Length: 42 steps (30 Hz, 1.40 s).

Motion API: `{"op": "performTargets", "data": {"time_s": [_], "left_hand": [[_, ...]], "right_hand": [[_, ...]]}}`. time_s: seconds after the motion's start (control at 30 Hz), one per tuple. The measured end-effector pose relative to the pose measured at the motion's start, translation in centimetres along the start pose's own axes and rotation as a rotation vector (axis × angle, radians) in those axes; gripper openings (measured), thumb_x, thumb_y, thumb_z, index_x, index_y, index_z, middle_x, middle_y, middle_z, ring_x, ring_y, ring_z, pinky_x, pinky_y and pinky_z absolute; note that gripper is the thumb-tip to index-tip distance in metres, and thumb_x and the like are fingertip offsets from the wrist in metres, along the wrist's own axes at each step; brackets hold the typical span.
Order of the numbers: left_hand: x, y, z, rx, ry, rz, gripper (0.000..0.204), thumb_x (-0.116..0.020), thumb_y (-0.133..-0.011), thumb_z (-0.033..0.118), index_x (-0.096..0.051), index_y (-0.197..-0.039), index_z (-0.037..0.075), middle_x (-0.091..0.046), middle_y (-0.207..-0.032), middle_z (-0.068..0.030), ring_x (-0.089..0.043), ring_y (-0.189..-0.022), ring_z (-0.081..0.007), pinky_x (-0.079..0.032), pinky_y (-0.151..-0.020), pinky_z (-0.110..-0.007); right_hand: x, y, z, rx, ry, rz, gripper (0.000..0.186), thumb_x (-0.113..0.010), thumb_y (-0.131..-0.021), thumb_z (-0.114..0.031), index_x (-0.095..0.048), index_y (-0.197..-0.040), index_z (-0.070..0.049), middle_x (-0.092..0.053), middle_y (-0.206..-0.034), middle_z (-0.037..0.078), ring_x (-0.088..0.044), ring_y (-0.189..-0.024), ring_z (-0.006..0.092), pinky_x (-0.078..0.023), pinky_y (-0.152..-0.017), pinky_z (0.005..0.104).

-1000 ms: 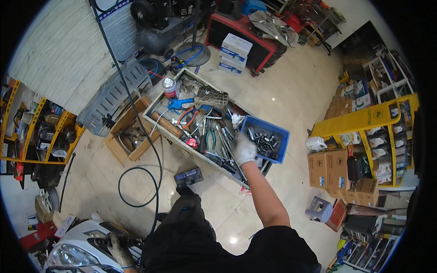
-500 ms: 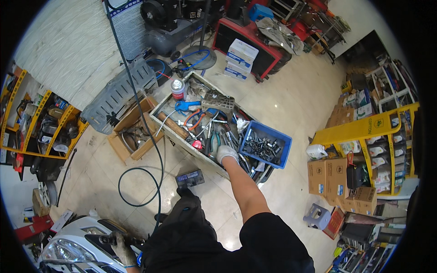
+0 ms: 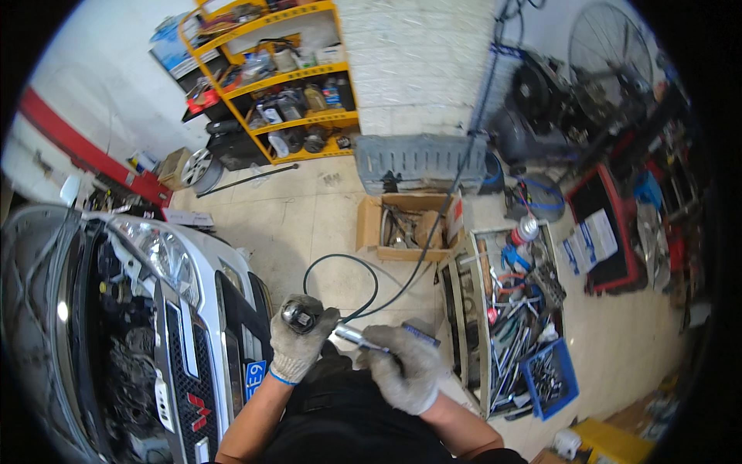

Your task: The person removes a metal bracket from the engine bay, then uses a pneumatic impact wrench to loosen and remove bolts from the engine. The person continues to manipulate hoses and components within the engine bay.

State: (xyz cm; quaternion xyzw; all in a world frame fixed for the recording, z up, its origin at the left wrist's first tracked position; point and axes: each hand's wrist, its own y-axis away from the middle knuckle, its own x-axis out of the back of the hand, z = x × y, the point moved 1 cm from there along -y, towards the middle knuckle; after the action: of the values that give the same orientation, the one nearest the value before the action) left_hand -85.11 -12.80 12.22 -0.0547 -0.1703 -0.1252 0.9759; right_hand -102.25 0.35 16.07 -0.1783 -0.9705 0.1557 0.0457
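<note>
White characters [image 3: 253, 377] mark a blue plate [image 3: 256, 380], a red emblem [image 3: 199, 412] the grille [image 3: 198, 352].

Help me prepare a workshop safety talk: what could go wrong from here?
The gloved left hand grips a dark tool, with a silver rod in the gloved right hand close by; glove fabric could snag if the tool spins.
The looped hose in front of the person could trip them.
The blue bin of metal parts juts past the tool tray's edge and might tip if bumped.
</note>
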Motion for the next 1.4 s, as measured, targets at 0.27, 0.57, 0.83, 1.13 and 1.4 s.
{"op": "performTargets", "data": {"time_s": [0.27,0.57,0.83,1.13,1.4], "left_hand": [[3.3,1.0,1.6,-0.035,0.04,0.162,0.032,-0.091,-0.076,0.009,-0.065,-0.093,0.004,-0.067,-0.079,-0.0055,-0.061,-0.071,-0.0105,-0.055,-0.066,-0.03],[5.4,1.7,-2.0,0.082,0.174,0.24,0.031,-0.087,-0.079,0.016,-0.065,-0.1,0.01,-0.07,-0.084,-0.009,-0.069,-0.075,-0.0234,-0.055,-0.07,-0.038],[13.4,2.0,-4.6,0.118,-0.068,0.236,0.039,-0.082,-0.083,0.029,-0.065,-0.111,0.009,-0.071,-0.086,-0.0167,-0.072,-0.078,-0.0354,-0.058,-0.073,-0.044],[29.9,-2.7,-13.4,0.304,0.002,0.154,0.043,-0.077,-0.088,0.036,-0.062,-0.113,0.004,-0.071,-0.094,-0.0221,-0.072,-0.087,-0.039,-0.057,-0.078,-0.045],[46.7,-5.9,-14.7,-0.078,1.033,0.407,0.058,-0.085,-0.085,0.024,-0.056,-0.13,0.003,-0.061,-0.113,-0.0051,-0.064,-0.1,-0.0166,-0.053,-0.092,-0.034]], "right_hand": [[-6.0,-3.4,-2.8,0.058,-0.041,-0.098,0.024,-0.051,-0.096,0.007,-0.057,-0.118,0.008,-0.07,-0.089,0.017,-0.073,-0.072,0.0185,-0.059,-0.062,0.0297],[-11.2,-3.5,-2.1,-0.26,-0.078,-0.06,0.021,-0.056,-0.1,-0.005,-0.061,-0.118,0.004,-0.067,-0.1,0.017,-0.071,-0.084,0.0221,-0.056,-0.076,0.0339],[-20.7,-6.4,0.2,0.502,0.375,-0.305,0.024,-0.054,-0.097,-0.005,-0.05,-0.116,0.01,-0.066,-0.095,0.022,-0.068,-0.079,0.0318,-0.055,-0.069,0.0404],[-41.0,-11.4,4.2,0.517,0.352,-0.443,0.026,-0.053,-0.096,-0.004,-0.049,-0.119,0.008,-0.059,-0.097,0.017,-0.058,-0.077,0.0198,-0.049,-0.068,0.0351],[-58.4,-15.5,-2.0,0.004,0.079,-0.752,0.083,-0.075,-0.081,-0.01,-0.034,-0.151,0.007,-0.061,-0.114,0.014,-0.059,-0.096,0.0176,-0.05,-0.084,0.0311]]}}
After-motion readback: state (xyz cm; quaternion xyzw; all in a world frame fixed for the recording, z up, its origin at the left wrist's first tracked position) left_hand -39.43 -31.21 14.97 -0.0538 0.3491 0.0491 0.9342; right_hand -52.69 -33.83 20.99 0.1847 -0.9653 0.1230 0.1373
